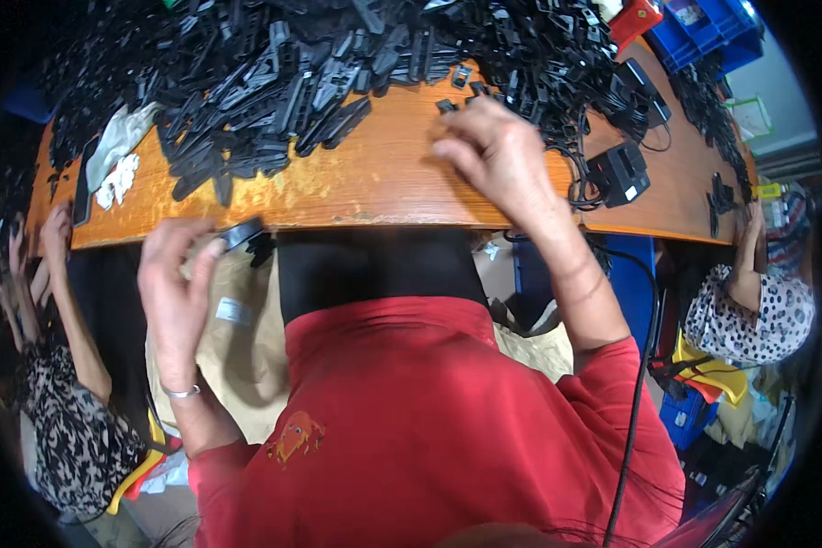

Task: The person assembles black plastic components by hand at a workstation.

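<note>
Pinching a black piece (240, 235) between thumb and fingers, the left hand (175, 283) has its grip clamped on it at the near edge of the table (393, 173), left of the person's middle. Just below it hangs crumpled brown paper (256, 347) bearing a white label (235, 310). The right hand (513, 163) is over the table, fingers bent, close to a few small black parts (462, 77); whether its grip is closed on one of them I cannot tell.

Beyond both hands, a broad heap of black parts (310, 87) covers the far side of the table. To its left lie a white cloth (119, 142), a crumpled white tissue (117, 181) and a flat dark object (84, 187). To the right of the right hand sits a boxy black device (621, 173) beside coiled cable, with a blue crate (708, 35) farther back. Co-workers in patterned tops are at either side, one left (78, 429), one right (753, 315), each with a hand near the table's edge.
</note>
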The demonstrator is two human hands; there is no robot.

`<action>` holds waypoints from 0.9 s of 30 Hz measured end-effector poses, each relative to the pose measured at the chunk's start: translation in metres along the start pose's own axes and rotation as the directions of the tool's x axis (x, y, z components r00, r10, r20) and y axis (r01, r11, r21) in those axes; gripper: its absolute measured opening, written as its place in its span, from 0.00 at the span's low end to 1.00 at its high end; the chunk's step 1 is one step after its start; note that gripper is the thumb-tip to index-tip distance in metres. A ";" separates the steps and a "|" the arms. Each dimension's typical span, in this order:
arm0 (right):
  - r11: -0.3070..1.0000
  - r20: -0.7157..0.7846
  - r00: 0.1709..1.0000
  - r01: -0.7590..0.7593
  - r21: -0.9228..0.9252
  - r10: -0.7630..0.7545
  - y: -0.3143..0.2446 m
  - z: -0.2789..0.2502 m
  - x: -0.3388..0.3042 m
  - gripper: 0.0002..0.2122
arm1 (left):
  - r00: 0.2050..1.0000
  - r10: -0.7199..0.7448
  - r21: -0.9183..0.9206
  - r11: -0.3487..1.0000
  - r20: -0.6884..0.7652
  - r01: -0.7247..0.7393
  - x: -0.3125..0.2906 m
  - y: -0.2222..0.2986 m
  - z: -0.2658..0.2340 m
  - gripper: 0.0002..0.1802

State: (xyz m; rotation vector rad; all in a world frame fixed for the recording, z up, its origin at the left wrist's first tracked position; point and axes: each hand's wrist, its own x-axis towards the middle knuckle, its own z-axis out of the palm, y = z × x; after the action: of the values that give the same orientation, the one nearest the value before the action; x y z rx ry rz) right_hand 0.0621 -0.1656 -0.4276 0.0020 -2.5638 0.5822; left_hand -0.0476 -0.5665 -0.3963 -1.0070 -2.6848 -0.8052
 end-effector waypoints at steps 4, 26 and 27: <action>0.961 -0.026 0.991 -0.137 -0.242 0.135 0.000 0.006 0.014 0.13 | 0.978 0.016 0.038 0.999 -0.207 -0.008 0.013 0.011 0.014 0.16; 0.960 0.215 0.977 0.058 -0.273 0.002 -0.012 0.002 -0.003 0.06 | 0.915 0.394 -0.031 0.917 -0.089 -0.398 0.073 0.094 0.132 0.12; 0.961 0.216 0.976 0.052 -0.273 0.009 -0.012 0.000 -0.004 0.06 | 0.918 0.394 -0.069 0.916 -0.042 -0.396 0.072 0.098 0.128 0.12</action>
State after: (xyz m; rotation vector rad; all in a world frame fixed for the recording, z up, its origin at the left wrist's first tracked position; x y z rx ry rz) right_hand 0.0670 -0.1770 -0.4251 -0.0037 -2.8319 0.2180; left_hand -0.0339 -0.3957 -0.4389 -1.4795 -2.3192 -0.8294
